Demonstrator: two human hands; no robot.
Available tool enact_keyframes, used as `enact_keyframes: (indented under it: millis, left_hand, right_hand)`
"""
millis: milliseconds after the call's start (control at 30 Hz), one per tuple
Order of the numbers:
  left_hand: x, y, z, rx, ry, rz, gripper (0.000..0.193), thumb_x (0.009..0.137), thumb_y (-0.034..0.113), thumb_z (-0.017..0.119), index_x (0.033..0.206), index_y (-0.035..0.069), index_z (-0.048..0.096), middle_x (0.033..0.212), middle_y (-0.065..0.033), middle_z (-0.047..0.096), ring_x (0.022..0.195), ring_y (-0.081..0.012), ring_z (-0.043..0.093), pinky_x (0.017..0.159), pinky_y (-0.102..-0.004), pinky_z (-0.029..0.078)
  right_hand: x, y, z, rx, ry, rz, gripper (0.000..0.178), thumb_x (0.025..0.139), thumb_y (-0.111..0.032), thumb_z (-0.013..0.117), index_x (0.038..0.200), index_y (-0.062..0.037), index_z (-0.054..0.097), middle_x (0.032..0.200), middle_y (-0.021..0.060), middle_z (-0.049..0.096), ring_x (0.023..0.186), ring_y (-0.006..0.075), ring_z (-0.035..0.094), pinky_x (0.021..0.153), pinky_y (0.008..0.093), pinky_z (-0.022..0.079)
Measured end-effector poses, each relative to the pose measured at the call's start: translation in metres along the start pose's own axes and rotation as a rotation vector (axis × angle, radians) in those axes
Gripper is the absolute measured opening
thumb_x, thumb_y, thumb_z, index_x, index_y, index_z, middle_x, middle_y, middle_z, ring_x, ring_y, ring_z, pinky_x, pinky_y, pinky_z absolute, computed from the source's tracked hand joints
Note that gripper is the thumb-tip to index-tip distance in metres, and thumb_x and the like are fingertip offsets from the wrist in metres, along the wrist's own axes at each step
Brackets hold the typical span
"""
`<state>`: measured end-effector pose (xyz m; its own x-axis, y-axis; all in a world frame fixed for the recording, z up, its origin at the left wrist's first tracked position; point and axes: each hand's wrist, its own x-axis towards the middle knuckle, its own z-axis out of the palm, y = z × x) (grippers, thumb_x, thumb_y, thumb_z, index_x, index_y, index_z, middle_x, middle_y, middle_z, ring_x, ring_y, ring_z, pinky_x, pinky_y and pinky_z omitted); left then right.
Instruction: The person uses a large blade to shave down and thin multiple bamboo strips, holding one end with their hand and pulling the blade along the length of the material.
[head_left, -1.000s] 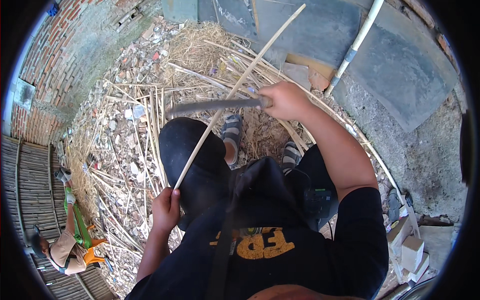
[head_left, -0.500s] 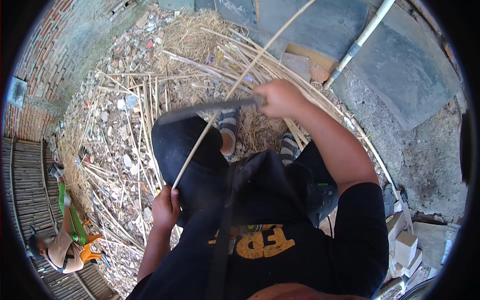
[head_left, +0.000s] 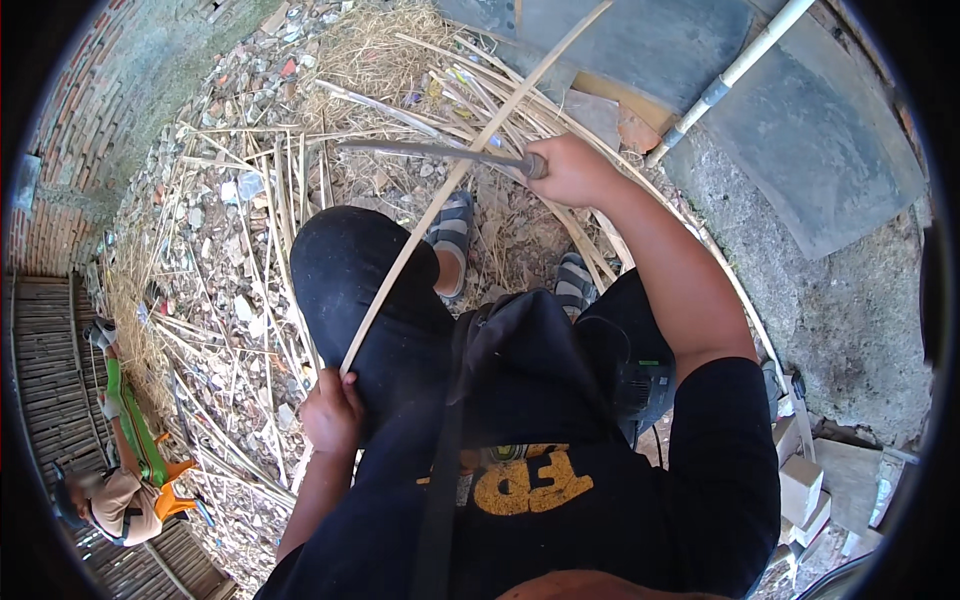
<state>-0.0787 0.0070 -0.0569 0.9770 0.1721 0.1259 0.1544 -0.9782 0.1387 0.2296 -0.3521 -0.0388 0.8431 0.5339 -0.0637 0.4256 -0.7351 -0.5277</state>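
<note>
My left hand [head_left: 331, 412] is closed round the near end of a long, pale bamboo strip [head_left: 408, 250], beside my left knee. The strip runs up and to the right past my knee, bowing slightly toward its far end. In my right hand [head_left: 572, 172] is the handle of a long machete [head_left: 400, 149], its dark blade pointing left. Blade and strip cross just left of my right hand; whether they touch I cannot tell. My sandalled feet [head_left: 452, 235] rest on the ground below.
Many bamboo strips [head_left: 285, 215] lie over rubble and straw [head_left: 385, 50]. A pale pipe [head_left: 730, 80] slants beside grey sheets [head_left: 810, 130] at the far right. Another person [head_left: 125, 495] sits at the left on an orange seat [head_left: 175, 488]. Pale blocks [head_left: 800, 490] lie at the near right.
The machete blade has swung up and away from my left knee, its edge turned more toward me. The strip has rolled to show its broader face, and my right hand has shifted slightly.
</note>
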Motion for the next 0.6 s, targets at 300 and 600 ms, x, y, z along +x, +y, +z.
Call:
enact_keyframes:
  millis: [300, 600]
  left_hand:
    - [0.000, -0.012, -0.002, -0.106, -0.073, 0.006, 0.023, 0.101, 0.027, 0.057, 0.092, 0.006, 0.053, 0.069, -0.0219, 0.062, 0.060, -0.0449, 0.062, 0.054, -0.0543, 0.047]
    - [0.002, -0.005, -0.011, -0.136, -0.132, -0.053, 0.022, 0.104, 0.026, 0.051, 0.096, 0.006, 0.053, 0.070, -0.0254, 0.062, 0.064, -0.0489, 0.062, 0.056, -0.0580, 0.046]
  right_hand:
    - [0.001, -0.015, 0.009, 0.044, 0.069, -0.125, 0.017, 0.073, -0.019, 0.073, 0.085, -0.0093, 0.067, 0.073, 0.0158, 0.065, 0.069, 0.0371, 0.064, 0.064, 0.0458, 0.049]
    - [-0.007, -0.036, 0.013, -0.123, 0.088, -0.171, 0.022, 0.077, -0.021, 0.072, 0.095, -0.0083, 0.069, 0.078, 0.0178, 0.067, 0.074, 0.0373, 0.066, 0.068, 0.0457, 0.052]
